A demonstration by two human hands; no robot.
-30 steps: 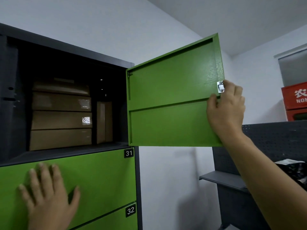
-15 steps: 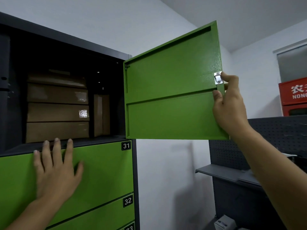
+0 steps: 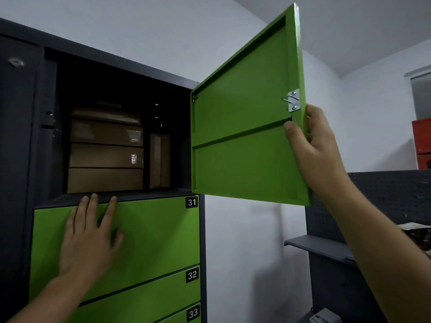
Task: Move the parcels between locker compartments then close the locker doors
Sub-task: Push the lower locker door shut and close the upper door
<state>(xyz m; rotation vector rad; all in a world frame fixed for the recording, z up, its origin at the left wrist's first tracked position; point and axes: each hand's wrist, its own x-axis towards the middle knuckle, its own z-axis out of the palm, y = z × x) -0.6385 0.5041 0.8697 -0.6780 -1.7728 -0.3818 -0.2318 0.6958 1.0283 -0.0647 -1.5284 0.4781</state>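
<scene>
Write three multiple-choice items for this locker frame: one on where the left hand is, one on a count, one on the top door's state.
1. Where is the left hand?
A. flat against the green door numbered 31
B. hanging free, touching nothing
C. curled round a handle

2. How many number labels can be read on the locker doors?
A. one
B. three
C. five

3. What state is the top door in?
A. shut
B. swung open, its free edge gripped by the right hand
C. off its hinges

Key:
1 A: the fingers lie spread on that door's front, tips near its top edge.
2 B: 31, 32 and 33 show.
3 B: the door stands out from the locker, and cardboard parcels show in the uncovered compartment.
</scene>
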